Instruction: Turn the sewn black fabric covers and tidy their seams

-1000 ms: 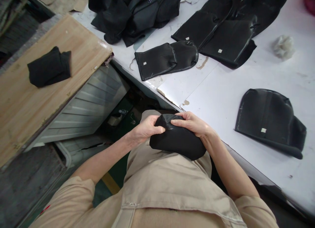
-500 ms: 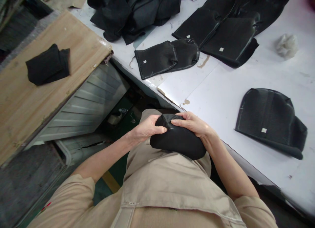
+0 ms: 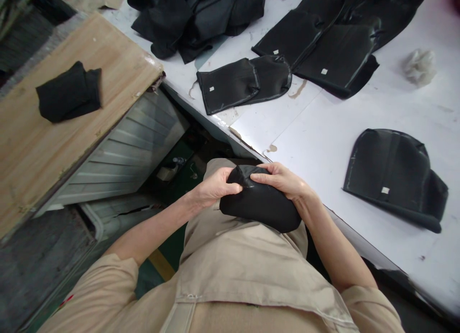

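Note:
A black fabric piece (image 3: 260,207) with a rounded outline lies over my lap, its upper edge folded up between my two hands. My left hand (image 3: 221,182) pinches the fold at its left end, thumb on top and fingers beneath. On the other side, my right hand (image 3: 278,178) is closed on the same edge, its thumb pressed flat near the left thumb. The fingertips under the cloth are hidden. A similar black piece with a small white sticker (image 3: 385,190) lies on the white table to the right.
The white table (image 3: 319,146) bears more stickered black pieces (image 3: 230,84), a larger overlapping stack (image 3: 334,55), a heap of black cloth (image 3: 201,17) and a crumpled pale wad (image 3: 419,67). At left, a wooden board (image 3: 118,60) carries a folded black cloth (image 3: 68,92).
Both hands keep their grip on the black fabric piece. My left thumb has shifted very slightly left; otherwise almost nothing differs.

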